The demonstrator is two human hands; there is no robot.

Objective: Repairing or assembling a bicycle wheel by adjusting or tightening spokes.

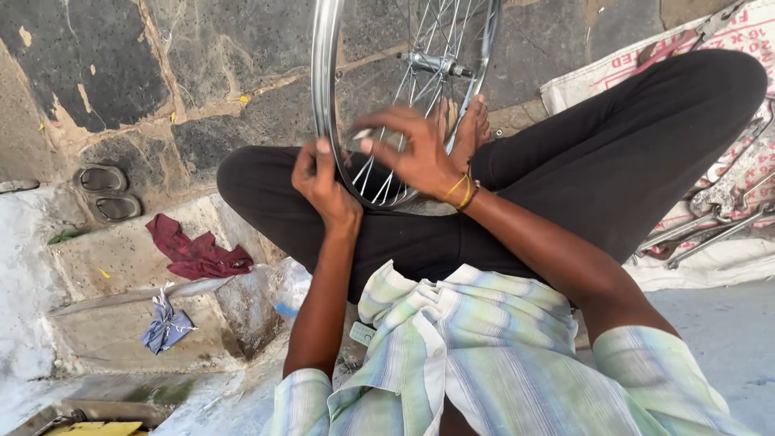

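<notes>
Steel bicycle wheel (327, 89) stands upright between the person's crossed legs (613, 161), its rim low in the lap. Left hand (323, 182) curls its fingers round the rim, gripping it, while right hand (412, 149) spreads loosely over the spokes (379, 173), thumb and forefinger pinched near one. Red rag (198, 254) lies on the stone step (105, 266) to the left, sandals (109, 194) beyond it.

Only one real package: white woven sack (646, 69) with red print, spread flat on the floor at upper right, partly under the knee. Also a flat yellow packet (89, 429), maybe cardboard, at the bottom left edge. No signs or screens.
</notes>
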